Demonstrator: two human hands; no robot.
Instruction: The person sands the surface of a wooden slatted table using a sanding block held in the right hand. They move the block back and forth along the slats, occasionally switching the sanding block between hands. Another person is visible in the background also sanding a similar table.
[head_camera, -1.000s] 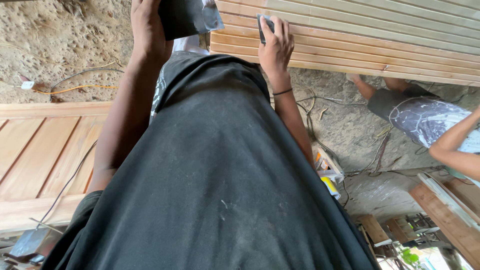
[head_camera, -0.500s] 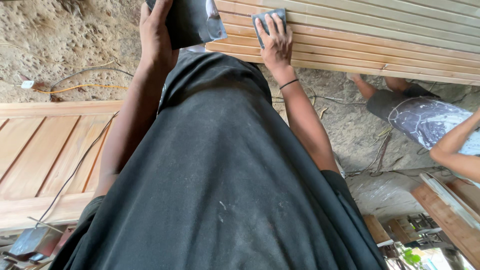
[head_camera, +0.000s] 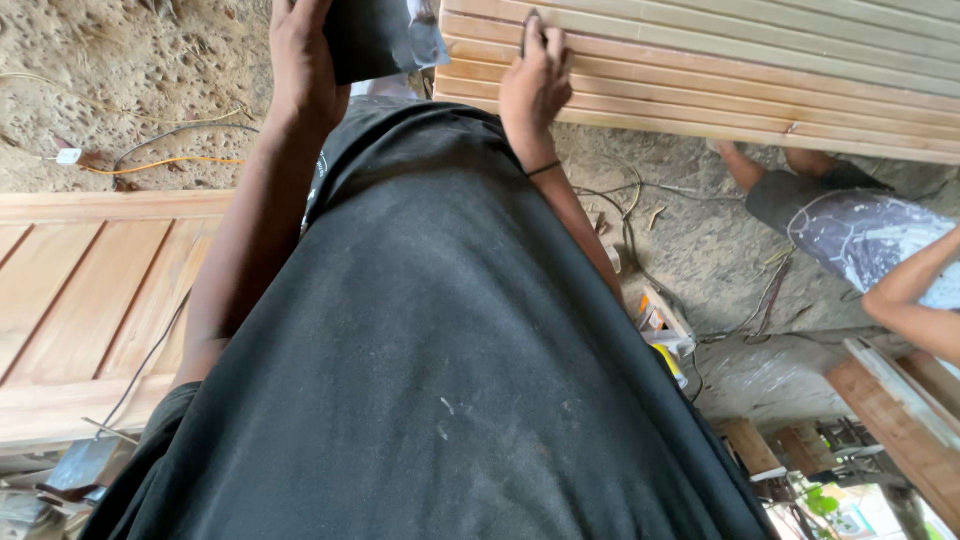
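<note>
My left hand (head_camera: 303, 62) is raised at the top left and grips a dark sheet (head_camera: 385, 35), likely sandpaper, by its edge. My right hand (head_camera: 535, 78) presses flat on a slatted wooden panel (head_camera: 760, 85) at the top. A small dark piece of sanding paper (head_camera: 529, 22) lies under its fingers, with only its tip showing. A thin dark band circles that wrist. My black shirt (head_camera: 440, 360) fills the middle of the view and hides what lies below both arms.
A wooden door panel (head_camera: 90, 290) lies at the left on sandy ground with a thin cable across it. Yellow and grey wires (head_camera: 170, 160) run over the sand. Another person (head_camera: 860, 240) crouches at the right. Timber pieces and small packages sit at the lower right.
My right hand has shifted slightly along the slats, and its fingers now cover most of the sanding paper that showed half a second ago. My left hand keeps hold of the dark sheet.
</note>
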